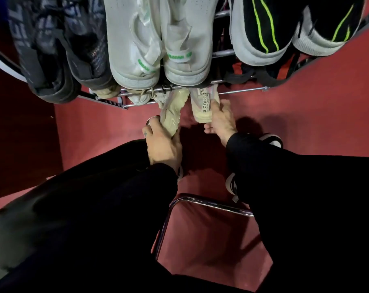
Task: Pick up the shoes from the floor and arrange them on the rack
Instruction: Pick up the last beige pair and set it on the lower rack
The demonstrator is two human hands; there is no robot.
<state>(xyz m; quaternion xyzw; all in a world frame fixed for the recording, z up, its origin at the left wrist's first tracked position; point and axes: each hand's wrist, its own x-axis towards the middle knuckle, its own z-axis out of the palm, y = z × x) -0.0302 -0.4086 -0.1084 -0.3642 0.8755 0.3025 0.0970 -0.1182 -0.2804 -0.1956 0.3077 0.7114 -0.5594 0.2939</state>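
Both arms in long black sleeves down to wrists, no watch/rings seen; left hand has small dark mark, maybe tattoo, nr thumb base; right hand bare; black-and-white sneakers on feet, partly hidden.

Dim, soft-focus wide-angle view, edges bowed, hard shadows on the red floor.

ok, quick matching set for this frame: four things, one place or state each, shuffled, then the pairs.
Things:
1. left hand
2. right hand
3. white shoes with green lettering
4. black shoes with neon green lines

States:
A. top shelf, right end
B. grips tilted cream shoe
C. top shelf, middle
D. on lettered cream shoe at lower rail

Pairs: 1-B, 2-D, 3-C, 4-A
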